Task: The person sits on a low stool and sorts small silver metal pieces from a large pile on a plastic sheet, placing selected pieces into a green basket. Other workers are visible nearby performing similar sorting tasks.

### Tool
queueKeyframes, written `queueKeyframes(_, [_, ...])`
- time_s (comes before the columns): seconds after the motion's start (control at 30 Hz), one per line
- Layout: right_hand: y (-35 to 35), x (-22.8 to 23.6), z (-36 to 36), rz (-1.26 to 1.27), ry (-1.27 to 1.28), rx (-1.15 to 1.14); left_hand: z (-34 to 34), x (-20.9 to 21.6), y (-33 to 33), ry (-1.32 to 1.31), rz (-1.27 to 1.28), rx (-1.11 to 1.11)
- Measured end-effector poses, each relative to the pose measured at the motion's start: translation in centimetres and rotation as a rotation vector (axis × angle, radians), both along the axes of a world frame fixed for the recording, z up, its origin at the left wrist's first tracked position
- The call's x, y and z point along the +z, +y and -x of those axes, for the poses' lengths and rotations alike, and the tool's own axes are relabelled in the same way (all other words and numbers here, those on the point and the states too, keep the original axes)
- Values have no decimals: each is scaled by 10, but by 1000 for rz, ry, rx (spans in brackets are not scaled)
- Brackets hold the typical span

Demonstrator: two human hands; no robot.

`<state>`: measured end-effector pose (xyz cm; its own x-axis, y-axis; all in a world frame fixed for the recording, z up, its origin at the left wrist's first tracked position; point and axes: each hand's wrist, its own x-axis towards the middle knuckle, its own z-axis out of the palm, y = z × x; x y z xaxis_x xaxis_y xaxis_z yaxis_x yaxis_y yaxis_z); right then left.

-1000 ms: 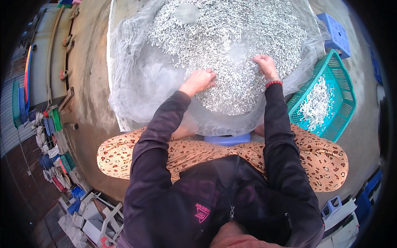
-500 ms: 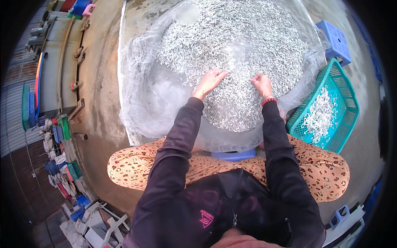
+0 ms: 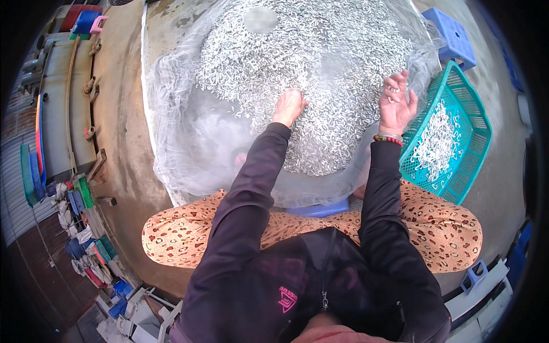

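Observation:
A wide heap of small silvery-white fish lies spread on a fine white net in front of my crossed legs. My left hand is low over the near-middle of the heap, its fingers bent together; whatever they pinch is hidden. To its right, my right hand is raised at the heap's right edge, palm turned up and fingers curled, with a few small fish caught in them. Right beside it a green plastic basket stands tilted, holding a loose pile of thin white fish.
A blue plastic stool stands beyond the basket. Another blue seat edge shows under my legs. On the left, a long tank-like trough with pipe ends runs along the concrete floor. Stacked crates and cloths lie behind it.
My right hand has moved right, from the heap towards the basket, and turned palm up with small fish in its fingers. My left hand has stayed over the heap, its fingers more curled.

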<state>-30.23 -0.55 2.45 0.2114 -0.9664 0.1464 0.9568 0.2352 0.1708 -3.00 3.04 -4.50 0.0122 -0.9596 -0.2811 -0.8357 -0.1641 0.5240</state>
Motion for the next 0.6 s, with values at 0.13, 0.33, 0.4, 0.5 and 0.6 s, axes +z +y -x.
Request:
queueKeyframes(0.13, [12, -3, -10, 80, -69, -71, -10, 17, -11, 113, -27, 42])
queueKeyframes(0.33, [17, 3, -64, -69, 11, 184, -36, 94, -34, 80, 34, 25])
queueKeyframes(0.4, [18, 4, -78, -56, 142, 250, -33, 121, -41, 105, 67, 26])
queueKeyframes(0.5, [17, 2, -91, -113, 172, 365, -17, 155, -46, 84, 152, -228])
queueKeyframes(0.6, [17, -7, -100, -131, 71, 444, 9, 175, -41, 73, 261, -453])
